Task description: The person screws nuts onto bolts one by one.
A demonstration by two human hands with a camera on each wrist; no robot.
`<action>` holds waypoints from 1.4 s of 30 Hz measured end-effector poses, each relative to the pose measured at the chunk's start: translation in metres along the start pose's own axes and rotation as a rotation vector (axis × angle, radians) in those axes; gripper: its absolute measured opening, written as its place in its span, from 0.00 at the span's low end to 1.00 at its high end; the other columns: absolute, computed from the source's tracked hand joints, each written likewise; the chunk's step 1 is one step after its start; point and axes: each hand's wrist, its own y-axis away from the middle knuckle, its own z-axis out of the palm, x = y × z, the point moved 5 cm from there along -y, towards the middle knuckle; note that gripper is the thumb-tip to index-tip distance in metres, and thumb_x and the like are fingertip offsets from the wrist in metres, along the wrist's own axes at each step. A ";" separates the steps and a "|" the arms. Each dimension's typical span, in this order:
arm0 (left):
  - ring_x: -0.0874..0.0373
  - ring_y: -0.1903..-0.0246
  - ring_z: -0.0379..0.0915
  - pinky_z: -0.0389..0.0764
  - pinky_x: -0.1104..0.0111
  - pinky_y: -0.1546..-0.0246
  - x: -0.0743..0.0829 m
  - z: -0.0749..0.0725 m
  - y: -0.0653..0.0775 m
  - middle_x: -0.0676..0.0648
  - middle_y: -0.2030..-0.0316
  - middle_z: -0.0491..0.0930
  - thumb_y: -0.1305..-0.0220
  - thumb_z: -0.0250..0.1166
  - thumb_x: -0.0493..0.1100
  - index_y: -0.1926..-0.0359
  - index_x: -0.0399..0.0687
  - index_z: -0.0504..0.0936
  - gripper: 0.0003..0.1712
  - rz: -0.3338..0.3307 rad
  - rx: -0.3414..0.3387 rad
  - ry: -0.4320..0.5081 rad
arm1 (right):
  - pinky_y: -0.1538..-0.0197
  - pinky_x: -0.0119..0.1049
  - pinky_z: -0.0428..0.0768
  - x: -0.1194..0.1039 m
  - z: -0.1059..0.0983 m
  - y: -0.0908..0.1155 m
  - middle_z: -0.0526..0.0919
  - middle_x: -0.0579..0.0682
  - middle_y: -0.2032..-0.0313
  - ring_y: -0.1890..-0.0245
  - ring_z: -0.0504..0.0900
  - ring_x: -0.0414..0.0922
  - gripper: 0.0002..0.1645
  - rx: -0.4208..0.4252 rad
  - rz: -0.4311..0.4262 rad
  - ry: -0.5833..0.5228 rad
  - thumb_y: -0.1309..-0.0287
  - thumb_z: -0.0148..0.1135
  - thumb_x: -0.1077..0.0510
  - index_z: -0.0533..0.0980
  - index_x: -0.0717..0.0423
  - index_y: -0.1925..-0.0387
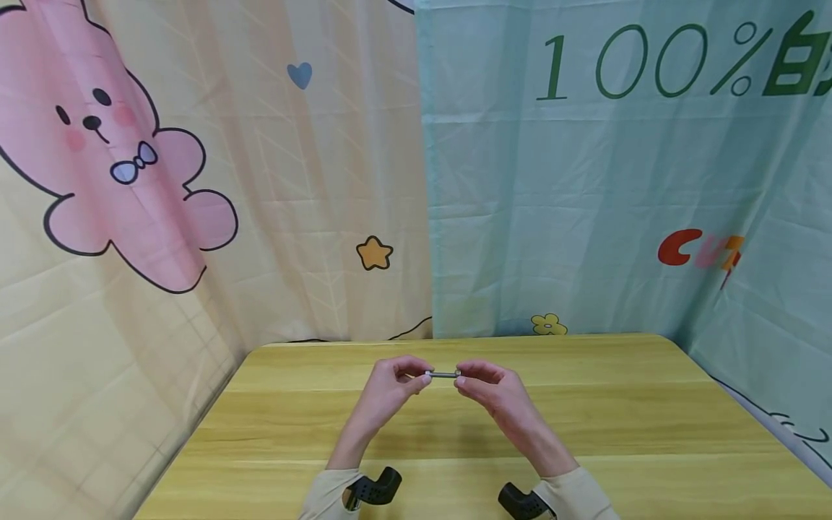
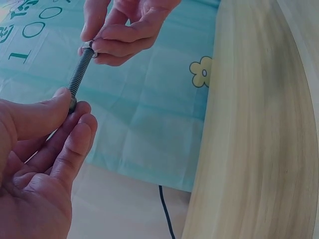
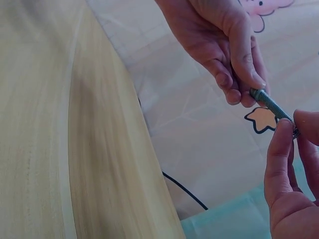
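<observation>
A grey metal bolt (image 1: 445, 375) with a threaded shank is held level in the air above the table. My left hand (image 1: 385, 392) pinches its head end between thumb and fingers. At the opposite end, my right hand (image 1: 503, 401) pinches a small nut (image 2: 88, 45) sitting around the tip of the thread. The left wrist view shows the bare threaded shank (image 2: 79, 74) between the two hands. In the right wrist view, fingertips (image 3: 283, 128) partly hide the nut, and the left thumb covers part of the bolt's head.
Below the hands lies a light wood-grain table (image 1: 585, 419). Printed curtains, one cream (image 1: 312, 180) and one light blue (image 1: 585, 180), hang behind its far edge and along the sides. A dark cable (image 3: 184, 190) runs beyond the table edge. Both wrists wear black camera mounts (image 1: 380, 486).
</observation>
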 end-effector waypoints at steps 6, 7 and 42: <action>0.51 0.69 0.77 0.78 0.67 0.68 -0.002 0.001 0.000 0.47 0.65 0.82 0.36 0.67 0.37 0.59 0.42 0.86 0.06 0.001 0.005 0.001 | 0.44 0.41 0.77 -0.001 -0.001 0.001 0.81 0.59 0.51 0.51 0.81 0.54 0.21 0.023 -0.010 0.119 0.43 0.71 0.58 0.79 0.63 0.49; 0.52 0.69 0.77 0.78 0.67 0.68 -0.002 0.001 0.000 0.48 0.65 0.82 0.36 0.67 0.37 0.59 0.43 0.86 0.06 0.003 0.005 -0.001 | 0.45 0.41 0.77 -0.001 -0.001 0.001 0.81 0.58 0.51 0.52 0.81 0.54 0.21 0.027 -0.012 0.137 0.43 0.71 0.58 0.79 0.63 0.50; 0.52 0.70 0.79 0.81 0.63 0.68 0.003 0.003 0.001 0.50 0.67 0.83 0.38 0.69 0.36 0.61 0.45 0.88 0.05 0.039 0.033 -0.005 | 0.62 0.41 0.85 -0.005 0.001 -0.001 0.84 0.59 0.68 0.69 0.85 0.48 0.21 0.041 -0.115 0.210 0.34 0.64 0.52 0.80 0.71 0.60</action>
